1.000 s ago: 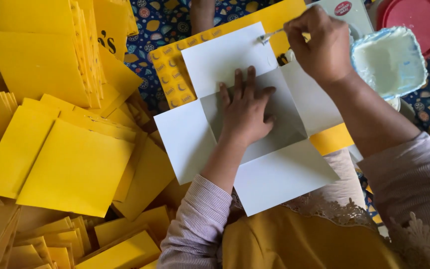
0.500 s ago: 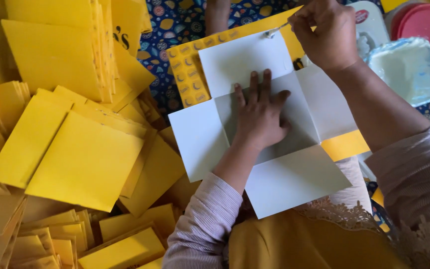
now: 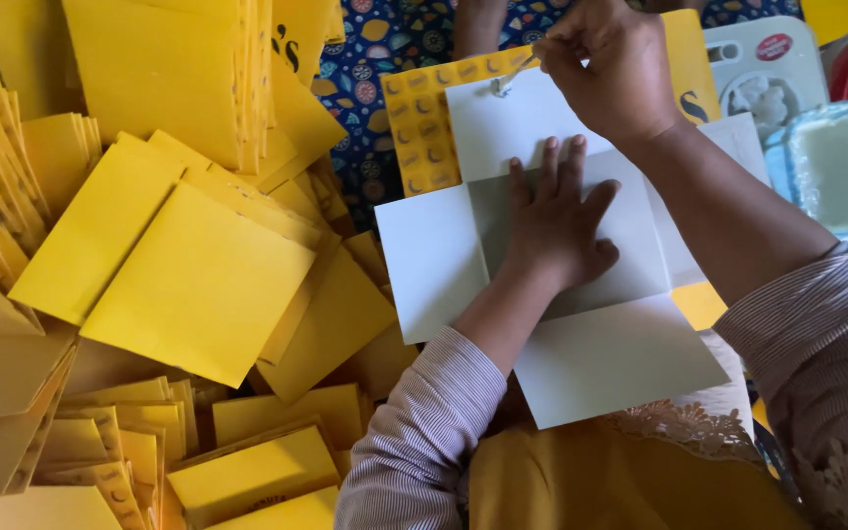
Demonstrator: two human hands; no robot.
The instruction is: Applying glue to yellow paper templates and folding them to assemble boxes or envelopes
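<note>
Yellow square envelopes [image 3: 198,285], stacked and strewn, left half. Unfolded white envelope blank [image 3: 620,363], centre. Yellow card with orange emblem pattern [image 3: 424,128] beneath it. White package with red oval label [image 3: 772,47], possibly a dispenser, upper right.

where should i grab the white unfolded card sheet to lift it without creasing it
Probably take the white sheet by its near flap, coming from the person's side. That flap lies flat and bare, with its edge overhanging the lap. The left hand presses the centre panel, and the right hand works a small tool at the far flap.
</note>
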